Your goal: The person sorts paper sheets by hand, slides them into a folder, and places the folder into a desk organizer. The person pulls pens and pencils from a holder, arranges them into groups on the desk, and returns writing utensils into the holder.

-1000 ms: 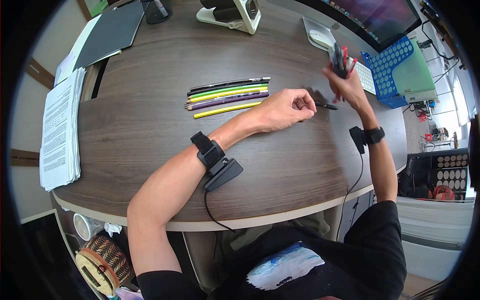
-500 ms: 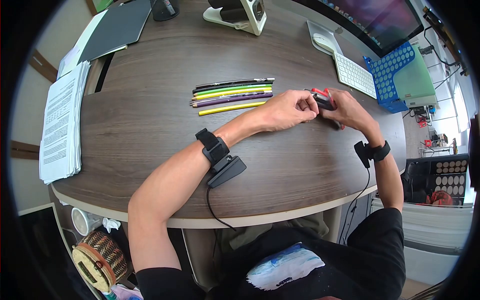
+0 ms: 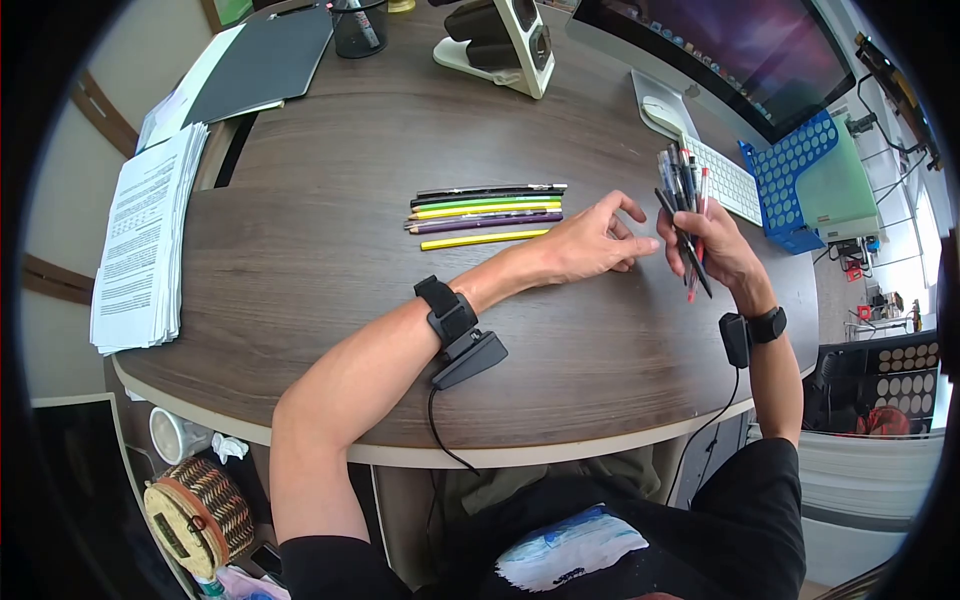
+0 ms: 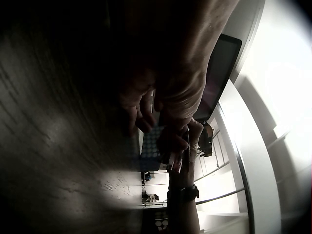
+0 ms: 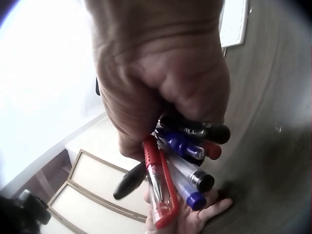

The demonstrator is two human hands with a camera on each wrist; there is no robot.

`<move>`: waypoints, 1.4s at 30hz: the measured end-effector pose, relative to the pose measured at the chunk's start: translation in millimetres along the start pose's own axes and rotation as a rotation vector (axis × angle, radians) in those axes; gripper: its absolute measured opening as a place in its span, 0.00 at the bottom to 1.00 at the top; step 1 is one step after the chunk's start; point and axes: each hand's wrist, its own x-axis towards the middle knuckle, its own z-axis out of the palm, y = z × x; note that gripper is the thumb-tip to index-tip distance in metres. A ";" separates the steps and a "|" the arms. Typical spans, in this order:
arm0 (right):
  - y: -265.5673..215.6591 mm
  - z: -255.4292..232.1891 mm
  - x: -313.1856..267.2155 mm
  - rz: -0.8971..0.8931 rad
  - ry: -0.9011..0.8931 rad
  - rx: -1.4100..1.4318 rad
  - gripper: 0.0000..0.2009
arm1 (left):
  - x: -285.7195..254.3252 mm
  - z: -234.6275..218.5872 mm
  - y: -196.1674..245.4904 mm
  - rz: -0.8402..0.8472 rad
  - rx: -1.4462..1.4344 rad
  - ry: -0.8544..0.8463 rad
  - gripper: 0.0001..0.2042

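My right hand grips a bundle of pens above the right part of the desk. In the right wrist view, a red-capped clear pen, blue-ended pens and a black pen stick out of that grip at different angles. Just left of the bundle is my left hand, its fingers loosely spread and holding nothing. Several pencils, black, green, yellow and purple, lie side by side near the left hand. A yellow pencil lies closest to me, its right end by the left wrist.
A white keyboard and a mouse sit beyond the right hand, beside a blue file holder. Stacked papers lie at the left edge. A mesh pen cup and a white stand are at the back.
My right hand came down beside the left with the bundle, then drew slightly right. The black pen that lay on the desk there is now in the bundle. The left fingers have spread apart.
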 end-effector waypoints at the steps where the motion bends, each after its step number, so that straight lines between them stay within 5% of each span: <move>1: -2.2 5.3 -1.9 0.001 -0.027 0.053 0.10 | 0.0 -1.6 2.2 -0.011 -0.015 -0.020 0.46; 8: -5.6 34.1 -7.3 0.091 -0.100 0.194 0.17 | 0.1 -1.0 1.7 0.073 -0.068 -0.052 0.51; 10: -0.1 42.0 -1.9 0.077 -0.216 0.283 0.21 | 4.6 1.2 -2.0 0.102 -0.067 -0.027 0.47; 13: 0.1 45.1 -0.7 0.185 -0.188 0.025 0.16 | 9.4 -2.3 -10.9 0.128 -0.056 -0.098 0.37; 15: 8.6 47.7 0.0 0.252 -0.082 -0.022 0.10 | 35.8 -0.5 -39.4 0.242 -0.022 -0.058 0.28; 16: 29.5 25.5 1.6 0.234 -0.071 -0.013 0.11 | 24.6 -2.0 -27.6 0.142 0.035 -0.052 0.22; 17: 38.7 15.9 5.8 0.204 -0.058 -0.047 0.14 | 16.7 2.2 -26.0 0.230 -0.090 -0.026 0.21; 20: 41.2 32.5 12.1 0.094 -0.018 -0.085 0.22 | 8.8 2.4 -22.8 0.089 -0.135 0.011 0.21; 23: 51.4 33.1 9.9 0.052 0.203 -0.116 0.17 | 5.5 12.3 -9.5 -0.012 -0.200 0.046 0.18; 26: 48.8 36.5 12.8 0.131 0.154 0.091 0.16 | 4.2 14.1 -10.2 -0.022 -0.399 0.058 0.15; 28: 47.5 34.4 15.6 0.072 -0.066 0.215 0.16 | 9.9 15.0 -11.5 0.014 -0.437 0.122 0.12; 37: 52.4 42.4 8.6 0.075 -0.182 0.405 0.19 | 32.6 12.1 -23.5 0.079 -0.469 0.263 0.13; 38: 50.7 49.7 2.6 0.155 0.083 0.383 0.24 | 27.3 9.2 -21.7 0.141 -0.388 0.225 0.10; 42: 17.8 90.0 7.2 0.252 0.138 0.468 0.36 | 9.0 4.9 -3.9 0.049 -0.446 0.226 0.11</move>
